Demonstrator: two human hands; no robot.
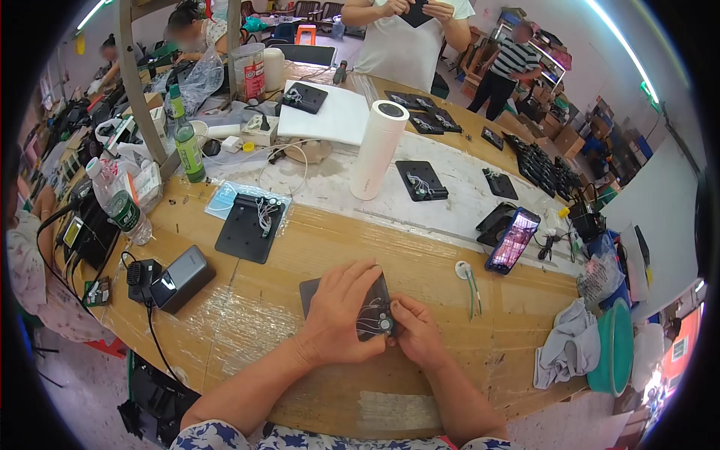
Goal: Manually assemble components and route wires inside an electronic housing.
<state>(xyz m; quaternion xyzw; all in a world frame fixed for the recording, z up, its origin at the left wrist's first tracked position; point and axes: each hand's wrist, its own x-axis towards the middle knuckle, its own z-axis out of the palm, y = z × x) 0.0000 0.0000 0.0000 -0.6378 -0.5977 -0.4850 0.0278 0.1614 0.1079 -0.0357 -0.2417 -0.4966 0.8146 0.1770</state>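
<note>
- You have the wired black panel (373, 315) at the lower centre of the frame, above the bench (315, 247), between and partly under your hands
- Your left hand (339, 313) arches over the panel's middle and left part, half open, fingers reaching its upper edge and thumb near its lower edge, holding it across; one corner shows left of that hand
- Your right hand (417, 330) is nearly closed at the panel's right edge, its thumb and curled fingers gripping there, just beside the round metal parts; its fingertips underneath are hidden from you
- White wires show in the gap between your two hands
- Up and left of your hands lies a second black panel (244, 238), apart from them
- Right of your right hand lies a white disc with green leads (466, 281), near the phone (514, 240)
</note>
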